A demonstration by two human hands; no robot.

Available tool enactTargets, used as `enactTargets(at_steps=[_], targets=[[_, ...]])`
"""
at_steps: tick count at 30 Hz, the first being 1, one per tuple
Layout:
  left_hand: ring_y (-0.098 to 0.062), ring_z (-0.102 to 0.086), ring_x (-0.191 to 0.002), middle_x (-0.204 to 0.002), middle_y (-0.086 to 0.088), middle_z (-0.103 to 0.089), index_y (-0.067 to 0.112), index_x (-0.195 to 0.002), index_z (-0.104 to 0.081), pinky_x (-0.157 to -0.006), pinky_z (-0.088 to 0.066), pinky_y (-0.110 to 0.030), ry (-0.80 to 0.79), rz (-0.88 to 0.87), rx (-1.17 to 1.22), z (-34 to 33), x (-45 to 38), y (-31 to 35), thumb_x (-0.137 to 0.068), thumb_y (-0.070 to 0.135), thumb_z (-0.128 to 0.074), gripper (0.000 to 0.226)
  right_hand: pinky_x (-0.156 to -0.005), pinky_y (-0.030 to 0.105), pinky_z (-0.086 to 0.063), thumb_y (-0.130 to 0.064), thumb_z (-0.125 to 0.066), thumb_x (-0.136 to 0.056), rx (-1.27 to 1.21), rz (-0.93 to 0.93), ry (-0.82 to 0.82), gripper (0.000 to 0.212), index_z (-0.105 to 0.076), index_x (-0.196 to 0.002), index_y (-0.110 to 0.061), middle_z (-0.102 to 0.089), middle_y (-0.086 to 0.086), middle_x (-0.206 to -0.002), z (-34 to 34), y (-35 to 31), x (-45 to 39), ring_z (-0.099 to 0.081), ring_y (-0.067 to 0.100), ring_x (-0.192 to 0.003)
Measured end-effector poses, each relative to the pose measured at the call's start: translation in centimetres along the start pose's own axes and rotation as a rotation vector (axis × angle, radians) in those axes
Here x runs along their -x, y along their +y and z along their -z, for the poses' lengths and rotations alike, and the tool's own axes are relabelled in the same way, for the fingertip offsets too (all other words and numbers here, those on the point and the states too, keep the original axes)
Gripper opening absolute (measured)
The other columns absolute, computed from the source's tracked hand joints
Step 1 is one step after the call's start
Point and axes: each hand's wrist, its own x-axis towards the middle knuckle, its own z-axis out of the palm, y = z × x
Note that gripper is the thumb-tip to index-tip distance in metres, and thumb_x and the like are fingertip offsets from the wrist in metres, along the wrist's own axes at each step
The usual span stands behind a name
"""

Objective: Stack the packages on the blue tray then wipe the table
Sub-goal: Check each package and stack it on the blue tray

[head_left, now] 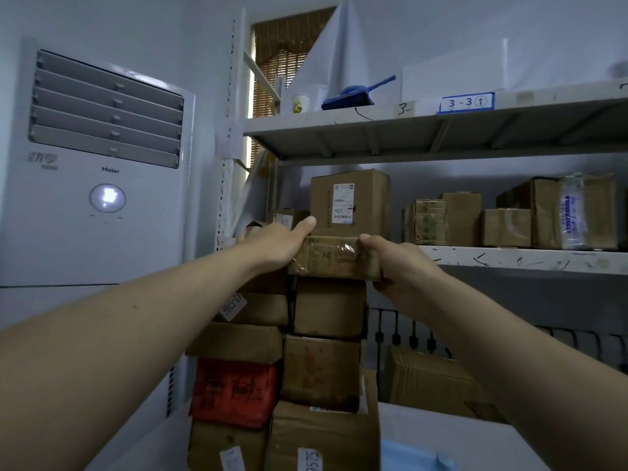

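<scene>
Behind the hands (334, 256), taped package (334, 258) ends hidden.

Dim, bluish light — soft focus, wide-angle bending at edges.

Blue tray (407, 453) cut off by bottom edge; box labels (342, 202) too blurred.

White air conditioner (98, 185) left; blue dustpan (353, 95), paper cup (301, 103) on upper shelf (441, 130).
</scene>
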Motion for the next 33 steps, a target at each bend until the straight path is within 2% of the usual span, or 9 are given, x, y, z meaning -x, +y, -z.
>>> enactTargets(at_steps=[3,6,10,16,23,26,29,32,33], targets=[[-0.034,-0.042,-0.133,-0.134,-0.013,-0.058,0.014,-0.123,-0.065,-0.115,-0.024,-0.052,0.055,-0.017,-0.066,-0.1,-0.3,-0.1,-0.092,0.075,-0.007,0.089,-0.084,0.035,-0.046,-0.046,-0.068,-0.086,0.037,0.004,-0.012,0.037,-0.067,-0.108,-0.017,-0.067,0.010,-0.115,0.2,0.0,0.2,-0.061,0.029,-0.110],[-0.029,-0.058,-0.105,-0.094,-0.006,-0.065,0.012,-0.089,-0.068,-0.109,-0.032,-0.053,0.127,-0.053,-0.030,-0.4,-0.5,-0.2,-0.097,0.066,-0.011,0.079,-0.084,0.036,-0.046,-0.047,-0.064,-0.089,0.078,-0.001,-0.035,0.042,-0.066,-0.118,-0.017,-0.064,0.009,-0.117,0.7,0.0,0.7,-0.059,0.027,-0.106],[-0.019,-0.053,-0.070,-0.069,-0.004,-0.056,0.014,-0.065,-0.052,-0.098,-0.042,-0.051,0.272,-0.075,0.017,-1.2,0.0,-0.8,-0.101,0.059,-0.018,0.067,-0.102,0.042,-0.046,-0.045,-0.060,-0.094,0.150,0.008,-0.084,0.046,-0.058,-0.129,-0.016,-0.060,0.005,-0.119,1.5,0.4,1.7,-0.057,0.025,-0.111],[-0.023,-0.056,-0.087,-0.082,-0.005,-0.062,0.015,-0.082,-0.061,-0.099,-0.034,-0.046,0.339,-0.066,0.015,-1.5,1.0,0.1,-0.103,0.054,-0.015,0.064,-0.109,0.044,-0.042,-0.043,-0.060,-0.095,0.163,0.004,-0.133,0.054,-0.051,-0.139,-0.014,-0.054,0.007,-0.136,2.0,0.5,2.8,-0.052,0.025,-0.122],[-0.027,-0.055,-0.109,-0.110,-0.006,-0.066,0.018,-0.110,-0.066,-0.099,-0.041,-0.045,0.553,-0.216,0.003,-1.3,2.5,1.8,-0.102,0.049,-0.029,0.049,-0.106,0.041,-0.044,-0.043,-0.058,-0.096,0.176,0.034,-0.154,0.048,-0.054,-0.136,-0.018,-0.055,0.003,-0.126,2.9,0.2,3.4,-0.053,0.023,-0.118],[-0.022,-0.049,-0.115,-0.116,-0.004,-0.062,0.017,-0.112,-0.064,-0.097,-0.036,-0.038,0.608,-0.351,0.054,-1.9,4.8,4.3,-0.102,0.041,-0.038,0.036,-0.100,0.038,-0.046,-0.042,-0.057,-0.097,0.166,0.043,-0.156,0.043,-0.055,-0.132,-0.017,-0.056,0.001,-0.121,4.1,0.7,4.6,-0.055,0.021,-0.109],[-0.020,-0.049,-0.109,-0.108,-0.002,-0.061,0.017,-0.105,-0.065,-0.089,-0.036,-0.033,0.607,-0.591,0.057,-3.9,7.8,6.7,-0.100,0.038,-0.042,0.031,-0.082,0.026,-0.049,-0.037,-0.057,-0.098,0.111,0.025,-0.126,0.026,-0.061,-0.114,-0.017,-0.062,-0.004,-0.106,6.1,2.2,6.2,-0.058,0.010,-0.090],[-0.020,-0.051,-0.106,-0.106,-0.002,-0.061,0.016,-0.103,-0.065,-0.087,-0.033,-0.029,0.492,-0.815,0.016,-6.9,11.4,9.3,-0.097,0.038,-0.040,0.034,-0.087,0.030,-0.048,-0.042,-0.056,-0.097,0.165,-0.009,-0.077,0.056,-0.046,-0.143,-0.012,-0.057,0.003,-0.133,8.8,4.9,7.9,-0.057,0.019,-0.112],[-0.021,-0.052,-0.106,-0.106,-0.002,-0.062,0.016,-0.102,-0.066,-0.087,-0.034,-0.030,0.433,-0.871,0.030,-8.4,12.6,10.3,-0.096,0.037,-0.040,0.034,-0.087,0.030,-0.047,-0.042,-0.055,-0.097,0.180,-0.021,-0.057,0.058,-0.043,-0.146,-0.012,-0.055,0.004,-0.137,10.1,6.1,8.6,-0.056,0.020,-0.115]])
